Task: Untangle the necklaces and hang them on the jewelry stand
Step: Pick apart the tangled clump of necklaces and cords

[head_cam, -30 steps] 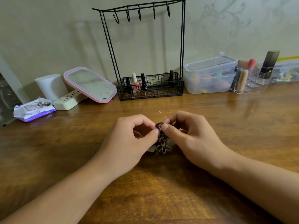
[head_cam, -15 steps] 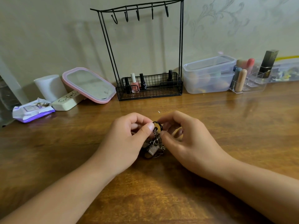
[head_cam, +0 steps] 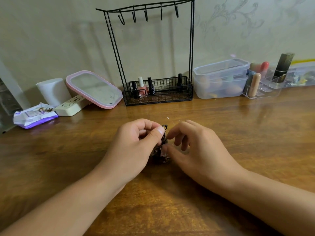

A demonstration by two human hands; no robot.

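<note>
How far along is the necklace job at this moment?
Nothing looks done: all the hooks on the stand hang bare. In hand: the left hand pinches the tangled necklaces near the top, and the right hand picks at the clump, which rests on the table. Left: separating the chains, then hanging each one.

a black wire jewelry stand (head_cam: 150,53) stands at the brown wooden table's (head_cam: 255,133) far edge; a clear lidded plastic box (head_cam: 220,79) just right of it, a pink-rimmed tilted mirror (head_cam: 93,89) left. a dark tangled clump of necklaces (head_cam: 161,150) sits mid-table, before the stand.
</note>
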